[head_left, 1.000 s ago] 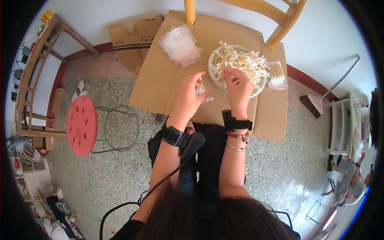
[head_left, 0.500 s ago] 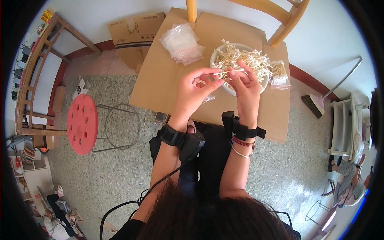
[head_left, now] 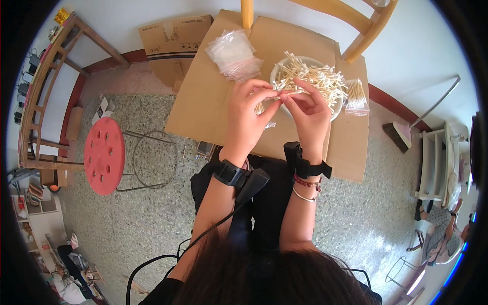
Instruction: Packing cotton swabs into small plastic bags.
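My left hand point(head_left: 247, 109) and my right hand point(head_left: 308, 113) meet in front of a white bowl point(head_left: 337, 107), both with fingers closed. Thumb and fingertips of each pinch at a thin cotton swab point(head_left: 292, 92) lying level between them. More swab sticks point(head_left: 259, 108) show in the curl of my left hand; how many is hidden. Loose cotton swabs point(head_left: 311, 76) heap up in the bowl behind my right fingers. Right of the bowl lies a clear bag filled with swabs point(head_left: 357, 96). Flat clear zip bags point(head_left: 235, 55) are piled at the left.
Brown cardboard point(head_left: 195, 112) covers the surface under these things, with a wooden chair back point(head_left: 356, 23) behind. A red round stool point(head_left: 104, 155) stands on the speckled floor at left. At right are a broom point(head_left: 399, 136) and a white shelf point(head_left: 432, 162). Another person point(head_left: 442, 231) sits far right.
My hands have drawn closer together, the left one moving right. My right fingers have shifted along the swab toward the left fingertips.
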Available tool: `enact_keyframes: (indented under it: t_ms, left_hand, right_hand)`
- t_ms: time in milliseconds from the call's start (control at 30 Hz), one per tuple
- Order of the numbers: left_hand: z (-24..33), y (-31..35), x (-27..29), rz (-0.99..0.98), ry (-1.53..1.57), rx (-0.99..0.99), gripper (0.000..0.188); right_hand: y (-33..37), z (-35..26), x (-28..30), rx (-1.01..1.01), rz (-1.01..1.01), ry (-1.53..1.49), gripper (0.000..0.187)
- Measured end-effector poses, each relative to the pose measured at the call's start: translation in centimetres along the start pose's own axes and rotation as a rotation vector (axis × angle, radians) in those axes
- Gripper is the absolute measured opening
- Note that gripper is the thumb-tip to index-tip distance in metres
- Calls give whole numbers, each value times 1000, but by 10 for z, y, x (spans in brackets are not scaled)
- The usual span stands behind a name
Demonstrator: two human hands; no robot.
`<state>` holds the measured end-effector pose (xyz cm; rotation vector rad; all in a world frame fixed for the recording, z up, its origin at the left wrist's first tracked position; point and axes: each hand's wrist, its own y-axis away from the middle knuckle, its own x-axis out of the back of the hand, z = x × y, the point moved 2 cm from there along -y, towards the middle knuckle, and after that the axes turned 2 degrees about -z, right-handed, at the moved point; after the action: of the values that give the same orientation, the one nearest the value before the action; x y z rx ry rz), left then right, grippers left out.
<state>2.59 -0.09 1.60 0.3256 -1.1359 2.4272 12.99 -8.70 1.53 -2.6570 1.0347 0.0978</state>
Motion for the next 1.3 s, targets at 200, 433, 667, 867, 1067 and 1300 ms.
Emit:
enact_keyframes:
  t_ms: [200,433,667,867,1067,1300]
  left_hand:
    - [-4,3,1,42,-24,74,17]
    - [-3,1,3,32,116,96,17]
    - [-3,4,4,14,351,174,16]
    - [-4,5,4,-57,756,312,13]
    - [4,2,9,-166,960,383,14]
    - [1,1,16,-66,886,382,12]
  right_hand:
    - [1,1,-8,206,24,347,38]
    - [2,-3,-8,147,-8,237,39]
    - [0,6,-4,87,-164,31,30]
    - [5,5,4,21,-188,-105,18]
    - [6,5,9,19,-196,-228,11]
    - [4,3,21,71,-83,-291,6]
